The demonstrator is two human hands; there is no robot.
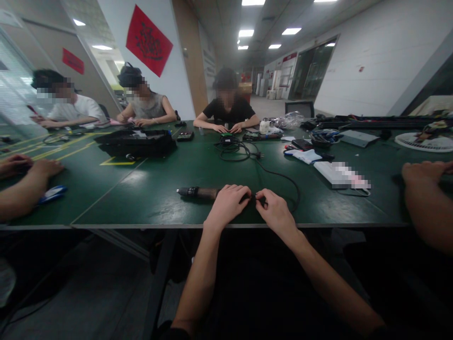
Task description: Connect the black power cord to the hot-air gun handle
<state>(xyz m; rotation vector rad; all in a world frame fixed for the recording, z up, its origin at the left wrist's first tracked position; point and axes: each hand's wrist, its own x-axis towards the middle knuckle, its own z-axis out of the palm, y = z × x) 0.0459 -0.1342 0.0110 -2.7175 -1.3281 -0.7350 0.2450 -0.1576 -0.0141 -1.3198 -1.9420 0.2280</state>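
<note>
Near the table's front edge lies an electric screwdriver [205, 192], its dark bit end pointing left. My left hand [230, 202] is closed over the rear part of its body, hiding that part. Just to the right, my right hand [274, 208] pinches the end of a black power cable [296, 182] close behind the screwdriver's tail. Whether the cable end is joined to the tool is hidden by my fingers. From my right hand the cable curves back across the table to a coiled bundle with a plug [259, 155].
On the green table [159, 208] stands a black tray [136, 142] at left. Gloves [304, 156] and a white pouch [331, 174] lie at right. Across sits a person in black [228, 111]; other people's arms [428, 193] rest at both sides. A white fan grille [424, 141] lies far right.
</note>
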